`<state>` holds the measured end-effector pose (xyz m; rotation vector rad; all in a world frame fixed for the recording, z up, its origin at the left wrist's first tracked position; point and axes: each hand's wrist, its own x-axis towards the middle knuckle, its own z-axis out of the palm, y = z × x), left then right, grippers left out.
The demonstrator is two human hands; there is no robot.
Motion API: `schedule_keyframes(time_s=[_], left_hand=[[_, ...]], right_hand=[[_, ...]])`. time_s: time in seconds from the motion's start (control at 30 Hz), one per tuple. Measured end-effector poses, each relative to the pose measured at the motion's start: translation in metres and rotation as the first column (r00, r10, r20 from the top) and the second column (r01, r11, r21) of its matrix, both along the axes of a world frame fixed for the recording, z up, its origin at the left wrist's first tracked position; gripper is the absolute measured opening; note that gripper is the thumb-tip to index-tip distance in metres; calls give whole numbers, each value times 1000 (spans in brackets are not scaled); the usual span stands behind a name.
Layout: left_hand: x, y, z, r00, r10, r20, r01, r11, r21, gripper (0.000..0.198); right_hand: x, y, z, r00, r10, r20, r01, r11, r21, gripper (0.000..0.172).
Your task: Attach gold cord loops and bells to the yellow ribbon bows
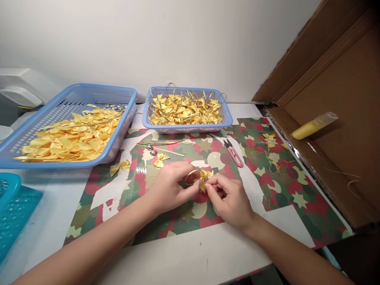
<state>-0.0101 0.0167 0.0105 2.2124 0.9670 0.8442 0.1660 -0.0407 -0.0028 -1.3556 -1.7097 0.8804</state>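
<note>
Between left hand and right hand, both grips pinch one yellow bow.

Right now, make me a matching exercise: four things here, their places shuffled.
1. Pink-handled metal snips
2. Yellow ribbon bow with gold cord
3. Two shiny silver balls
4. Turquoise perforated plastic basket

A. Beside thin gold cords
B. At the view's left edge
C. Just beyond the right hand
D. Held between left hand and right hand

Pairs: 1-C, 2-D, 3-A, 4-B
</note>
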Motion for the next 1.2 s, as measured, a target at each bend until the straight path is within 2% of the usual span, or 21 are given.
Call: schedule_keyframes(time_s=[0.1,0.4,0.67,1.0,1.2], left_hand=[[-2,3,3,997,-46,-60,47,999,14,16],[-6,7,4,989,-138,-47,128,976,-179,13],[-4,5,5,993,-76,89,105,919,-381,18],[-2,4,5,993,-50,106,88,917,-390,21],[-1,4,6,987,-33,155,103,875,-473,23]], right_hand=[[1,0,1,1000,27,15,-27,1000,11,16],[2,0,1,997,78,29,-78,997,16,18],[0,-1,0,999,39,-24,-39,999,10,17],[-1,-4,-1,994,15,-104,-17,1000,-18,17],[1,-4,-4,990,10,-138,-20,997,-69,17]])
